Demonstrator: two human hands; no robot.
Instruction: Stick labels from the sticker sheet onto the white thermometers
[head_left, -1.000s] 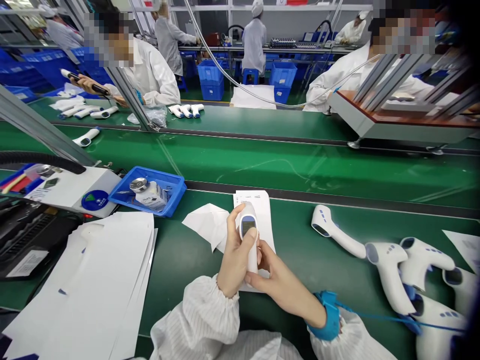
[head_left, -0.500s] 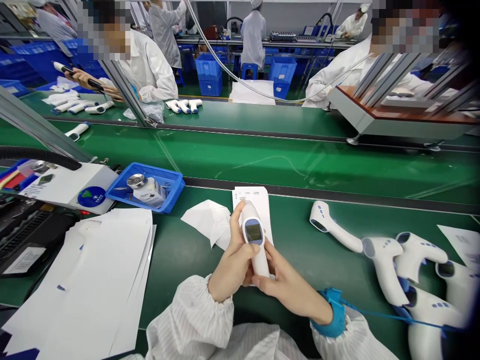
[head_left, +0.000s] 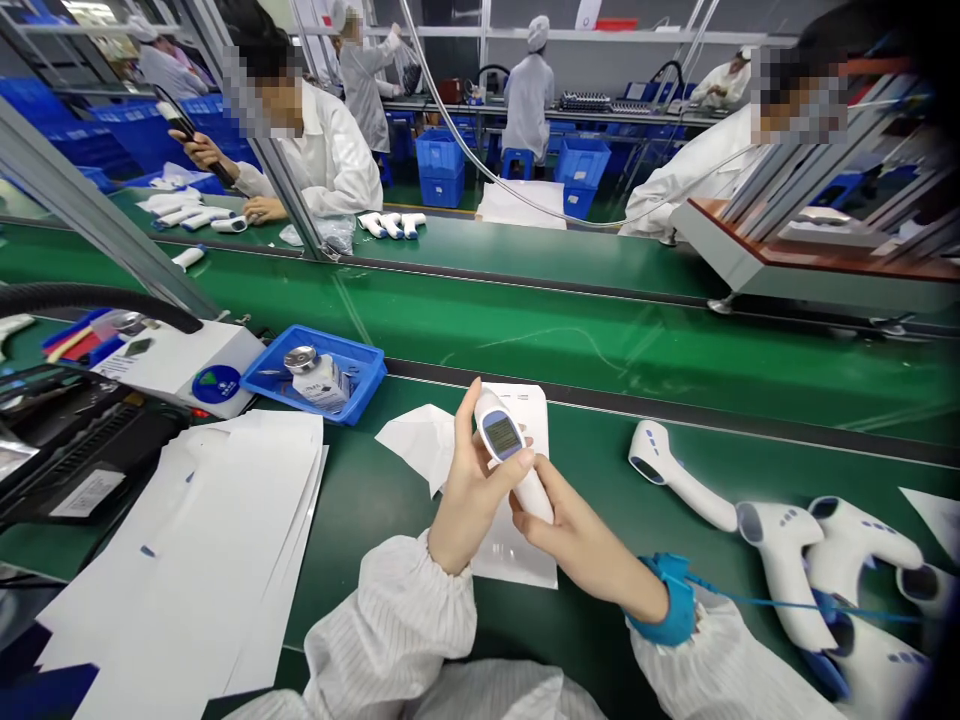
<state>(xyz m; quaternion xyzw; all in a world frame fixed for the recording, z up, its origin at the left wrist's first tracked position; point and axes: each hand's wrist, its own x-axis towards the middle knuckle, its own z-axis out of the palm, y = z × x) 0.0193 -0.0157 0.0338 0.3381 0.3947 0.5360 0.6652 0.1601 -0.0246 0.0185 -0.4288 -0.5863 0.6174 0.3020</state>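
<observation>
Both my hands hold one white infrared thermometer (head_left: 501, 436) above the green bench, its small screen facing me. My left hand (head_left: 469, 495) wraps the head from the left, with the thumb by the screen. My right hand (head_left: 574, 535) grips the handle from below; a blue wrist strap (head_left: 675, 600) sits on that wrist. Under the hands lies a printed paper sheet (head_left: 525, 540), and a folded white sheet (head_left: 412, 440) lies to its left.
Several more white thermometers (head_left: 780, 560) lie at the right. A blue tray (head_left: 360, 375) with a small bottle and a stack of white sheets (head_left: 202, 540) sit at the left. The green conveyor belt (head_left: 600, 330) runs across. People in white coats work on the far side.
The thermometer has tilted, its head now leaning left and its handle to the right. My view shifted slightly right. The person opposite raised a dark tool.
</observation>
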